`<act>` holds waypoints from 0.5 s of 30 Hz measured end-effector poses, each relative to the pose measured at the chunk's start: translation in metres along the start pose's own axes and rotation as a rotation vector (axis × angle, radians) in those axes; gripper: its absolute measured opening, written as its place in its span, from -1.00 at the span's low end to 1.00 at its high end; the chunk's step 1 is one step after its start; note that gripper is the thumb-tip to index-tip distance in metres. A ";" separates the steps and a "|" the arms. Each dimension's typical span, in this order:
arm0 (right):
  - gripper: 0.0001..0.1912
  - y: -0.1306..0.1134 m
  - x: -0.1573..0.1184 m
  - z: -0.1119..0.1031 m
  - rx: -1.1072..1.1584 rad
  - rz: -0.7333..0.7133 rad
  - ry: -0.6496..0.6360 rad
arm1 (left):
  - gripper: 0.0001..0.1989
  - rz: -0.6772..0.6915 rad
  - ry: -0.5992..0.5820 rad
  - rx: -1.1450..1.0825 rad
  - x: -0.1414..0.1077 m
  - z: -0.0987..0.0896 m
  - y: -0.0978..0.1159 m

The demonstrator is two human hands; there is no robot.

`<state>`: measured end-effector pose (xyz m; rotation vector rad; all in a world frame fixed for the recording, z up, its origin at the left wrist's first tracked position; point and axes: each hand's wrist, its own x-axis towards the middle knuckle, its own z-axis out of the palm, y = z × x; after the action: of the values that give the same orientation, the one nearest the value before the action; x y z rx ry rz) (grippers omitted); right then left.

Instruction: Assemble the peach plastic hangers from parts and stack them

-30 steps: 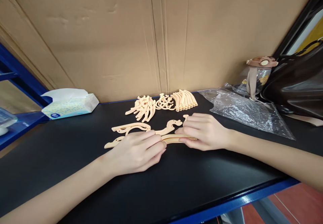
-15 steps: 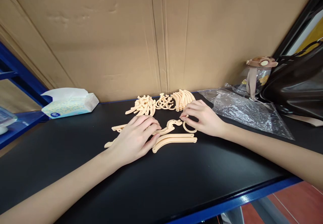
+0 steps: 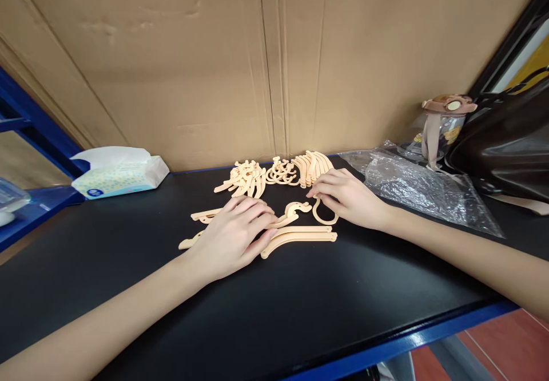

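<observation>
My left hand point(image 3: 238, 232) is bent over beige hanger parts, its fingers closed on a curved hanger arm point(image 3: 289, 217) with a hooked end. The palm hides much of that part. Between thumb and fingertips, my right hand point(image 3: 343, 195) pinches one end of a beige hanger hook point(image 3: 323, 219), whose round loop hangs just right of the hooked end. Two long curved strips point(image 3: 300, 235) lie side by side below. Other beige pieces point(image 3: 206, 215) stick out to the left of my left hand.
Behind the hands are a heap of curved parts point(image 3: 246, 178), a small pile of hooks point(image 3: 281, 170) and a stack of curved strips point(image 3: 315, 166). A tissue pack point(image 3: 120, 172) lies left; crumpled clear plastic point(image 3: 420, 183), a bottle point(image 3: 446, 123) and a dark bag point(image 3: 501, 141) are right.
The hook in my right hand has turned a little, so more of its loop and upper end shows. My left hand stays over the same parts. The whole view has shifted slightly.
</observation>
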<state>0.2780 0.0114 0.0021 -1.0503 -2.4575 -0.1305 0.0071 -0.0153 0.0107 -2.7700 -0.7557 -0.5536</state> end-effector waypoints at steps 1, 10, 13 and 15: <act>-0.72 0.000 0.000 -0.001 -0.008 -0.010 -0.010 | -0.75 0.000 0.003 -0.001 0.000 -0.001 0.000; -0.72 -0.005 0.002 0.000 0.051 -0.098 -0.077 | -0.71 -0.003 0.044 -0.010 0.000 -0.002 0.000; -0.73 -0.002 0.001 0.000 0.032 -0.090 -0.067 | -0.70 0.003 0.052 -0.012 0.000 -0.001 0.000; -0.73 -0.001 0.001 -0.001 0.025 -0.097 -0.059 | -0.71 0.004 0.045 -0.008 -0.001 0.000 0.001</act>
<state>0.2773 0.0114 0.0035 -0.9373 -2.5571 -0.1001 0.0069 -0.0162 0.0107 -2.7559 -0.7395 -0.6173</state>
